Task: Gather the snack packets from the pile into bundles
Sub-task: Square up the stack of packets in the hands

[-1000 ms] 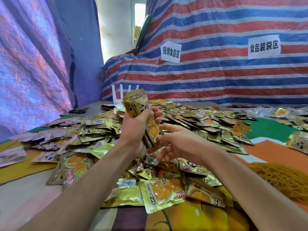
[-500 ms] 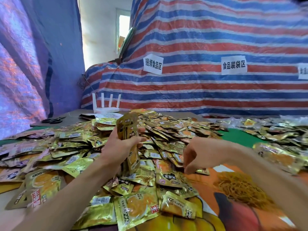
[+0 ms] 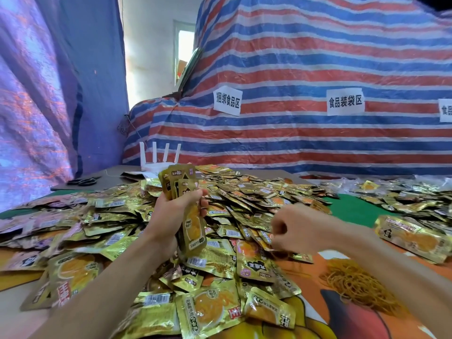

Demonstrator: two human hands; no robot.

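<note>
**A:** Where are the hands?

**B:** The left hand is raised over the middle of the tabletop. Its fingers and thumb are wrapped round an upright bundle of gold foil snack packets. The packet tops fan out above the fist, and one packet with an orange picture hangs below it.

**A:** And the right hand?

**B:** The right hand is lower, to the right of the bundle and apart from it. Its knuckles are up and its fingers curl down onto the right fringe of the loose pile of gold foil snack packets. The fingertips are hidden, so I cannot tell whether they pinch a packet.

**A:** How far does the pile run?

**B:** It runs from the near edge, under both forearms, back toward the far edge and out to the left edge. The bundle's lower end is right over it, but I cannot tell whether it touches.

**A:** Anything else?

**B:** A heap of thin yellow rubber bands lies toward the near right corner, just beside the right forearm. A second spread of gold packets covers the right side, across a green strip of bare tabletop. A white router with four antennas stands at the far edge behind the bundle. Black scissors lie at the far left corner. A red, white and blue striped tarpaulin rises behind the far edge, with white paper signs stuck on it.
</note>
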